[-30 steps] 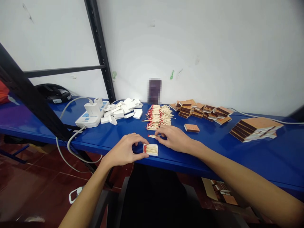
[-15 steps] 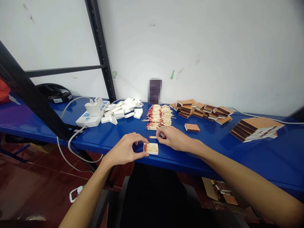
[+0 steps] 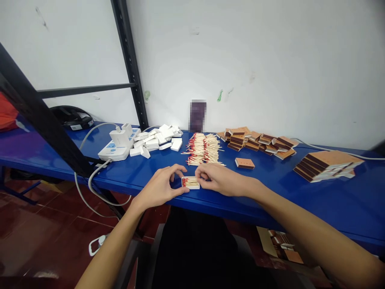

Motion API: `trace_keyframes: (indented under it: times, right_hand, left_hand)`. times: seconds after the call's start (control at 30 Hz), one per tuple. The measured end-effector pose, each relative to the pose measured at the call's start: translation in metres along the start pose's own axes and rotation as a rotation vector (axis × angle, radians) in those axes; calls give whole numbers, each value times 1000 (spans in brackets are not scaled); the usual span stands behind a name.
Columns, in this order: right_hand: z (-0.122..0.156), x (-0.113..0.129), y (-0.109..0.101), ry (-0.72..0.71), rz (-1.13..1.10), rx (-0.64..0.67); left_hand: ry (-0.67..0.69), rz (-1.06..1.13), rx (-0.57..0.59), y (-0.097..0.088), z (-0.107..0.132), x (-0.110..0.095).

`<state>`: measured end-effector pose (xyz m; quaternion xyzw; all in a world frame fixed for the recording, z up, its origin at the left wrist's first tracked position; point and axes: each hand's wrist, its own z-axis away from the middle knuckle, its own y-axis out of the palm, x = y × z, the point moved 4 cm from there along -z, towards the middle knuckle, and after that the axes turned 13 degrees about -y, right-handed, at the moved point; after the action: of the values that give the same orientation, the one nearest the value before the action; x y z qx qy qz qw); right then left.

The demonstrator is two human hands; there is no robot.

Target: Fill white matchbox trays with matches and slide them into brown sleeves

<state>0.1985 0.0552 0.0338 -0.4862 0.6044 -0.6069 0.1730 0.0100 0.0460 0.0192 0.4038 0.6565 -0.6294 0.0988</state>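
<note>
A small white matchbox tray (image 3: 195, 187) lies near the front edge of the blue table, partly filled with red-headed matches. My left hand (image 3: 162, 185) curves round its left end, thumb along the near side and fingers at the far corner. Over the tray's right end, my right hand (image 3: 215, 178) has its fingers pinched on matches whose heads point left; the fingers hide most of these sticks. Just behind my hands spreads a large pile of loose matches (image 3: 204, 149). A single brown matchbox sleeve (image 3: 244, 163) rests to the right of the pile.
White trays (image 3: 161, 137) are heaped at the back left, beside a power strip (image 3: 116, 150) with cables. Brown sleeves (image 3: 258, 142) lie heaped at the back right. Stacked matchboxes (image 3: 327, 163) stand far right. A black metal post (image 3: 130, 64) rises on the left.
My right hand has brought the matches from behind the tray down to its right end. My left hand stays at the tray, which appears slightly turned.
</note>
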Motion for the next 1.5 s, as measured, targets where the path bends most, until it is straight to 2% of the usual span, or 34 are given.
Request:
trace_keyframes:
  times: [0.23,0.63,0.87,1.0,1.07,1.17,1.27,1.37,1.5]
  right_hand:
    - [-9,6,7,48,-13,8]
    - [-2,9,-2,37,-204,-52]
    - [-7,11,-9,-41,-227,-211]
    - [-16,20,-1,-105,-121,-143]
    - [-16,18,-3,-88,-86,-160]
    - [-9,5,-13,-12,-22,-222]
    - [-4,-15,-20,74,147,-240]
    - [-4,-28,-19,124,280,-193]
    - [-11,-31,-11,115,396,-130]
  left_hand:
    - [83,-52,7,-1,0,-3]
    - [86,-25,47,1,-1,-1]
    - [66,-44,31,1,1,-2]
    - [25,-57,0,0,0,-2]
    - [26,-65,-7,-1,0,-2]
    - [64,-68,19,-1,1,-3]
    - [122,-64,64,0,1,-5]
    - [145,-92,81,1,2,-5]
    - [144,-112,96,1,2,-5]
